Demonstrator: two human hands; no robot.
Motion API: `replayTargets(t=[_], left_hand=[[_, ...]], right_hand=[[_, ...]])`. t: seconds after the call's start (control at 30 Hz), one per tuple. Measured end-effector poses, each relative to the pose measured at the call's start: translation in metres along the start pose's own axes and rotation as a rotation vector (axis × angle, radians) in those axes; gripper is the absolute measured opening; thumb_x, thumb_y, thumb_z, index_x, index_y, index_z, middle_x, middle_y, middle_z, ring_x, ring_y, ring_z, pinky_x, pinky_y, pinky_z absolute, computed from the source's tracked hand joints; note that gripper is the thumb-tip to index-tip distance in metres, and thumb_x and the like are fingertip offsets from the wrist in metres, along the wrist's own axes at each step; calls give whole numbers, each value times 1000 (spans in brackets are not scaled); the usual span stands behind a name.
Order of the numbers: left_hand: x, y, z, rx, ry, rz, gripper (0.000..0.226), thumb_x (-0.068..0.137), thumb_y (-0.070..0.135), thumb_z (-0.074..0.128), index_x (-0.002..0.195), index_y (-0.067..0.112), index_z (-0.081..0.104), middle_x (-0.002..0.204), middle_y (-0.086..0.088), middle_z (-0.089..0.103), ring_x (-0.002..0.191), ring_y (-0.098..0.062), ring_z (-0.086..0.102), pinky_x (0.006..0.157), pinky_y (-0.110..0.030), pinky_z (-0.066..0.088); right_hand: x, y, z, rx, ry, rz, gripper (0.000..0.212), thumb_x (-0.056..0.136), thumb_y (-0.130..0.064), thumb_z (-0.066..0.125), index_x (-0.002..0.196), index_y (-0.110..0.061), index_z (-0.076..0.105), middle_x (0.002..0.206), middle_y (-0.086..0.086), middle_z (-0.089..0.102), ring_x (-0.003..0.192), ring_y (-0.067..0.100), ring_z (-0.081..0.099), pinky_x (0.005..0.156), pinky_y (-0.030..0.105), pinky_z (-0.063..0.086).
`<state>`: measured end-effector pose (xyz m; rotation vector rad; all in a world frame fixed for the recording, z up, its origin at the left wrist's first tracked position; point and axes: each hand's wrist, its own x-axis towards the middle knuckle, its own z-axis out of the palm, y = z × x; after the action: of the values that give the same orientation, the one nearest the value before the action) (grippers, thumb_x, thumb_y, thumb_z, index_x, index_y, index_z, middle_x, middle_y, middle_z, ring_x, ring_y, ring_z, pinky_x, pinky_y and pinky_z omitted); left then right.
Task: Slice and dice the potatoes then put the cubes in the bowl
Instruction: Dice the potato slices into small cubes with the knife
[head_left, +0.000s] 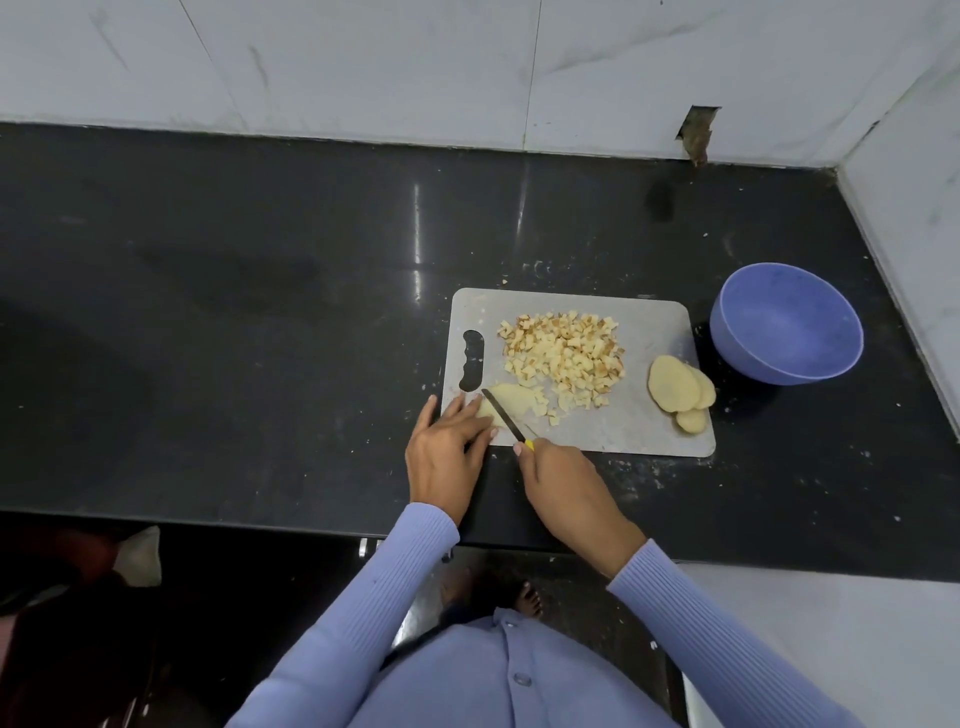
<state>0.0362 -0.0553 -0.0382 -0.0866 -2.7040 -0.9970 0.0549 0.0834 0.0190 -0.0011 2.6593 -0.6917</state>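
Observation:
A grey cutting board (623, 421) lies on the black counter. A heap of potato cubes (563, 353) covers its middle. At the board's near left corner lies a pale potato slice (511, 400). My left hand (449, 449) presses straight fingers on its left end. My right hand (563, 483) grips a knife (505, 414) with a yellow handle, its dark blade lying across the slice. Stacked potato slices (678, 389) sit at the board's right edge. A blue bowl (787, 325) stands empty to the right of the board.
The black counter (260, 312) stretches wide to the left. White tiled walls close it off behind and at the right, just past the bowl. Potato crumbs dot the counter around the board. The counter's front edge runs just below my wrists.

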Motion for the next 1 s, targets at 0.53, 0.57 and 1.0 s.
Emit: replayTargets(t=[0.53, 0.57, 1.0], left_hand=[[1, 5, 3, -6, 11, 45, 13, 71, 0, 79, 82, 8, 76, 99, -11, 71, 97, -23, 68, 87, -45, 54], [1, 5, 3, -1, 14, 52, 13, 71, 0, 80, 81, 8, 76, 99, -11, 71, 97, -23, 68, 87, -45, 54], [-2, -8, -7, 14, 58, -13, 13, 78, 18, 78, 90, 15, 77, 125, -8, 61, 127, -21, 49, 114, -42, 21]], right_hand=[[-34, 15, 12, -148, -39, 99, 37, 104, -36, 22, 106, -10, 49, 98, 8, 63, 89, 27, 62, 63, 30, 35], [-35, 16, 11, -154, -36, 100, 37, 104, -36, 22, 106, -10, 49, 98, 8, 63, 89, 27, 62, 63, 30, 35], [-23, 15, 0, 25, 18, 18, 37, 103, -40, 26, 80, -16, 44, 66, -1, 49, 62, 19, 51, 60, 33, 37]])
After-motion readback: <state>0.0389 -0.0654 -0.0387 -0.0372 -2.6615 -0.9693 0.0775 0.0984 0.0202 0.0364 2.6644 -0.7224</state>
